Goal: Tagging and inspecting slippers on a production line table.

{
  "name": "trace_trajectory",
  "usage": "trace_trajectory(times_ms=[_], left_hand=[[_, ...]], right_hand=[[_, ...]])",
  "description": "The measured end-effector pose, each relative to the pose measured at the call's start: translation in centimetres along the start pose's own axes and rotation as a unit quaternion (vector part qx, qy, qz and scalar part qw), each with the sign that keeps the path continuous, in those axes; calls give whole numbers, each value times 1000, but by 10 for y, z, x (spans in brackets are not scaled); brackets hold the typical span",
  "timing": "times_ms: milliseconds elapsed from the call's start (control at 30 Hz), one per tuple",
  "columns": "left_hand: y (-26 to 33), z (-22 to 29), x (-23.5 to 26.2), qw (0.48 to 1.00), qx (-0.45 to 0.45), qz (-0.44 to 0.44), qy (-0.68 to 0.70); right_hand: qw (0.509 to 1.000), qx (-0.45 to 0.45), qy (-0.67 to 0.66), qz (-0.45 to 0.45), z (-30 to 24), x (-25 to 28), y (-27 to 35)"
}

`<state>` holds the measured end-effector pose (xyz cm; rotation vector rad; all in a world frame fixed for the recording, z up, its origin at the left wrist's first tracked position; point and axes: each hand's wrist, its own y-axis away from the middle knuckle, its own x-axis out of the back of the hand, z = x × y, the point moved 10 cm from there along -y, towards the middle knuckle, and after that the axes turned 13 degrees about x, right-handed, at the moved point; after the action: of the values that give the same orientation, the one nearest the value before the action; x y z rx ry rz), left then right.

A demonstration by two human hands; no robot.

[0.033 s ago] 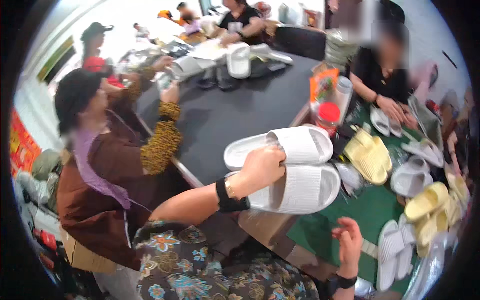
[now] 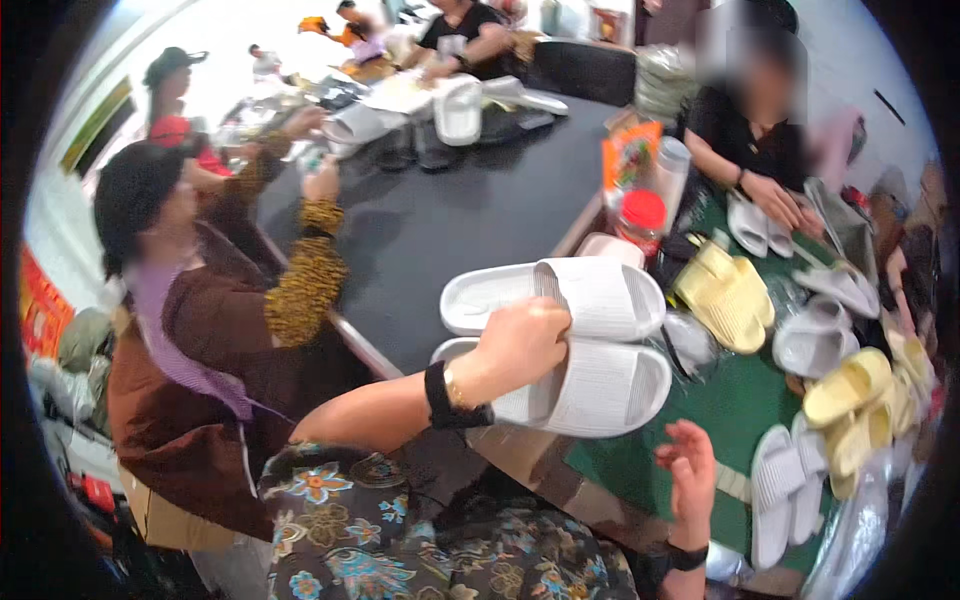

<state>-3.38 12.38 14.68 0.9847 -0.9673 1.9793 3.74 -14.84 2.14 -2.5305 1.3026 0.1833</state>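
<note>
My left hand [image 2: 525, 345] is closed around the inner edges of two white slide slippers, holding them side by side above the table edge. The far slipper [image 2: 610, 297] and the near slipper [image 2: 615, 388] both show ribbed straps, with their toe ends pointing right. My fingertips are hidden under the straps. Over the green surface [image 2: 625, 455], my right hand [image 2: 688, 470] is raised with its fingers loosely bent and apart, and nothing is in it. A pair of white slippers [image 2: 772, 490] lies to its right.
Yellow slippers [image 2: 725, 300] and grey-white slippers [image 2: 815, 338] lie on the green surface, with more yellow ones [image 2: 848, 388] at right. A red-lidded jar [image 2: 641, 215] stands beyond. Co-workers sit left and far right around the dark table [image 2: 420, 220].
The view has shifted slightly, and the held slippers sit a little lower against the background. A pale pink thing behind them now shows more. Both hands keep nearly the same pose.
</note>
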Motion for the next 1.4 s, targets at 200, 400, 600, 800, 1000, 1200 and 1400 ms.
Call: trace_trajectory(times_ms=[200, 400, 600, 800, 1000, 1200, 1400], left_hand=[[57, 61, -74, 993, -47, -107, 34], [99, 94, -136, 965, -42, -235, 112], [106, 90, -149, 967, -96, -231, 46], [109, 90, -161, 966, -114, -231, 18], [104, 93, -169, 971, -100, -219, 3], [103, 96, -161, 975, -37, -210, 60], [92, 79, -138, 958, -35, -277, 60]], right_hand=[[981, 62, 151, 107, -28, 46, 17], [969, 64, 145, 191, -12, 110, 29], [923, 43, 357, 138, 5, 109, 54], [887, 54, 441, 126, -3, 72, 67], [882, 107, 458, 44, 12, 66, 6], [889, 122, 441, -11, 23, 72, -45], [910, 94, 402, 40, 29, 87, -41]])
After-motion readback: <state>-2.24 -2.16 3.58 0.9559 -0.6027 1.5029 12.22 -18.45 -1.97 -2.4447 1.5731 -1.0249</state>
